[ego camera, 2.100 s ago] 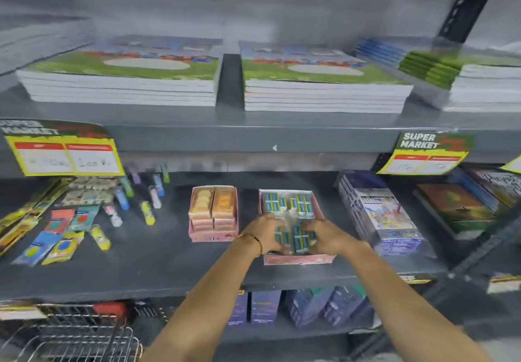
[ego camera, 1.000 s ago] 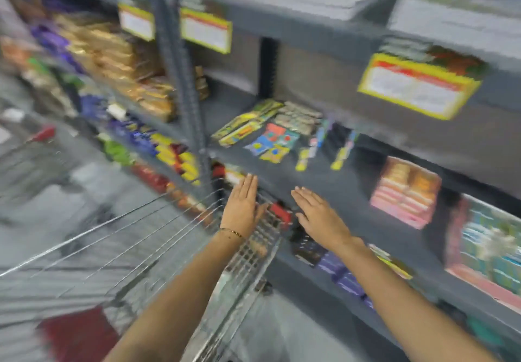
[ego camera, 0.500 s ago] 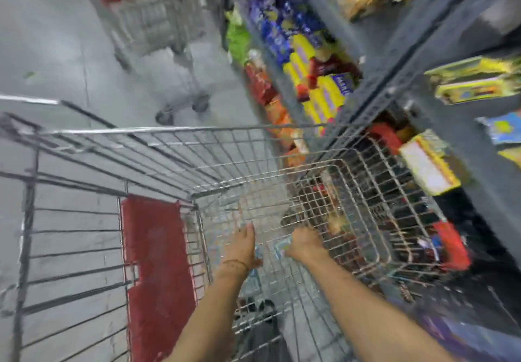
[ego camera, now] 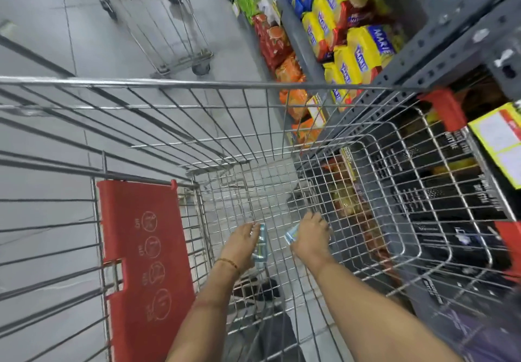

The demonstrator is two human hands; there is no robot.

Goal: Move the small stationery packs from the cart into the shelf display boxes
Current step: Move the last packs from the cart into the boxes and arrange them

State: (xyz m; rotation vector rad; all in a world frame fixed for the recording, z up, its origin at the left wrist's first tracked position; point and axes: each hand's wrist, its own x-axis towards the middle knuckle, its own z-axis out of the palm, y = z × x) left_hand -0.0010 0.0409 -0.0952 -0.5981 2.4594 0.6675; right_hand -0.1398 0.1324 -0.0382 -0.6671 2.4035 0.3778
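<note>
Silver wire cart (ego camera: pixel 197 85) holds both hands low on its floor, where the left hand (ego camera: pixel 243 244) and right hand (ego camera: pixel 310 239) each pinch small blue packs (ego camera: pixel 260 244), which look light, stiff and slippery, best held by their sides.

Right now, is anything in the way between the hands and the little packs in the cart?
No, nothing visible. The left hand is already touching a blue pack, and the right hand is on another pack, both down at the bottom of the wire cart.
</note>
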